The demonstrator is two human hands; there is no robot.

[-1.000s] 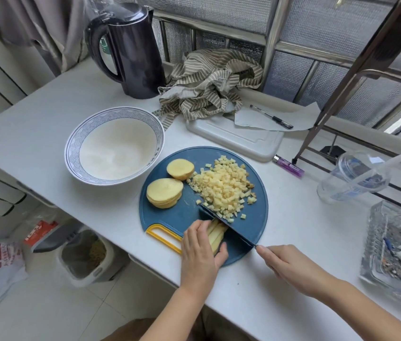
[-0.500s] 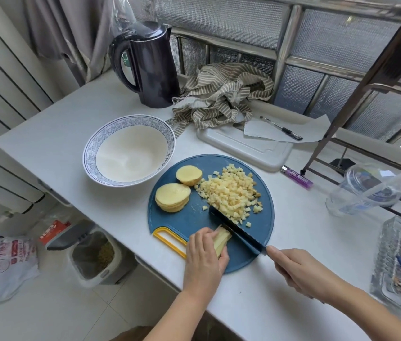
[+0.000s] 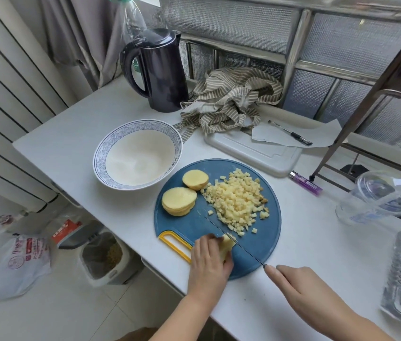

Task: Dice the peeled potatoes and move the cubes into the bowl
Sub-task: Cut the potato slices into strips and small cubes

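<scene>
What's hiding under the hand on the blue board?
A bunch of potato strips sticks out from under the left hand, beside the knife. The hand covers the rest, so how much there is cannot be seen.

The person shows as a left hand (image 3: 209, 262) and a right hand (image 3: 297, 284), both bare. Each runs back into a bare forearm, left forearm (image 3: 184, 313) and right forearm (image 3: 342, 318), cut off by the bottom edge. Under the left forearm, at that edge, lies a patch of brown cloth (image 3: 134, 335), possibly clothing. Too little of it shows to tell.
</scene>
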